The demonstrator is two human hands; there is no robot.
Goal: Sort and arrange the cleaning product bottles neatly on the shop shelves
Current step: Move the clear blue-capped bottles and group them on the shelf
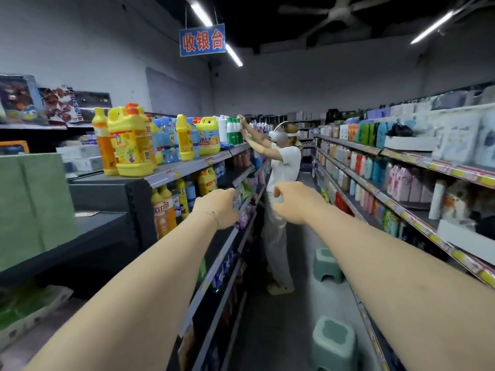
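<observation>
Bottles (128, 140) of yellow detergent stand on the top shelf (187, 167) at left, while the left hand (219, 207) curls at the second shelf's edge and the right hand (288, 200), loosely fisted, hangs over the aisle.

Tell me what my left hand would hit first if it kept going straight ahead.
Probably the packets on the left shelf just beyond your left hand; depth is unclear, and it may already touch them.

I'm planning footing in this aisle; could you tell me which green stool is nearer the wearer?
The lower stool, at the bottom edge; the other stool stands farther along, beside the second person.
</observation>
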